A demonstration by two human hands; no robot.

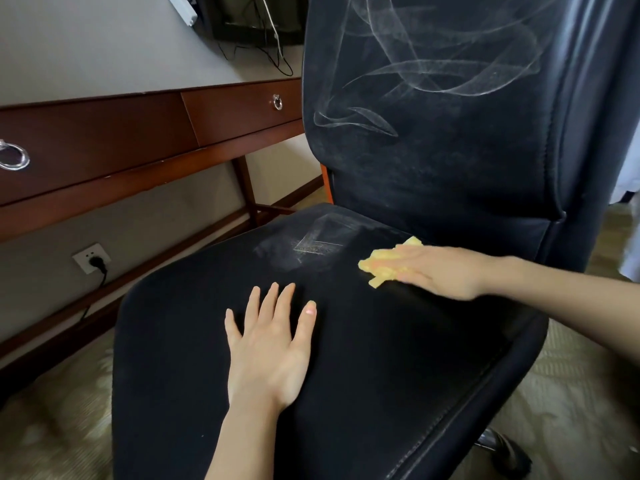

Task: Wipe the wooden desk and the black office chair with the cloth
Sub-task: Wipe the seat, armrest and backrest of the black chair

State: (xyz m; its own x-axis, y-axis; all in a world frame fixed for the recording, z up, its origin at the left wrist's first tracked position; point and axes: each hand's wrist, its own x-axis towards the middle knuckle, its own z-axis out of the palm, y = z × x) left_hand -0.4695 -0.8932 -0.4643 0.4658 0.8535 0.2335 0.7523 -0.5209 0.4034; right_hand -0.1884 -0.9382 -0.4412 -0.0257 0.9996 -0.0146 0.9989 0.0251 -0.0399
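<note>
Head camera looks down on the yellow cloth (382, 263), which lies on the back right part of the seat of the black office chair (346, 341). The right hand (440, 271) lies flat on the cloth with straight fingers and presses it down on the seat. The left hand (270, 344) rests flat on the front of the seat, fingers spread, and holds nothing.

The job looks partly done at best. The seat is dark near both hands, but a pale dusty patch (308, 245) shows at the back of the seat, just left of the cloth. The chair back (450, 98) has many white swirly marks, so it most likely needs wiping too. Whether the wooden desk (138, 140) has been wiped cannot be told, since only a plain pale strip of its top shows.

The desk stands to the left of the chair. It has two drawers with shiny ring handles (14, 159). Black wires (277, 57) hang down behind it. A wall socket (91, 259) with a black plug sits low on the wall under the desk. The floor (571, 393) is covered in a pale, patterned carpet.
</note>
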